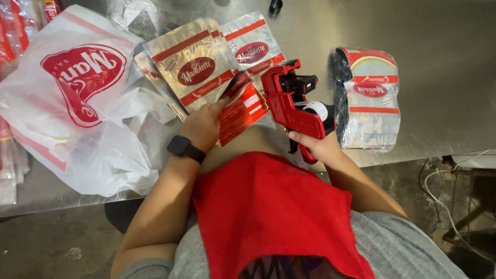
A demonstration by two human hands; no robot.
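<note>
Over the steel worktop (444,46) my left hand (204,126) pinches a small stack of red foil pouches (242,109) — my right hand (320,147) is clenched on the red plastic label gun (289,101), nose just beside them — labelling seems underway, needing a square press.

Bright red on the label gun (290,101), with black parts on top and a white roll of labels at its side. The pouch (241,107) next to it shows red with thin pale stripes. Fanned out behind, the pouches (199,62) gleam gold and silver, each crossed by red bands around a dark red oval. The bundle (368,98) is silver with red bands and a yellow curve, black along its left edge. White plastic bag (77,98), big red emblem, pink stripes. Black watch (185,149), red apron (274,212), grey steel table (444,46).
</note>
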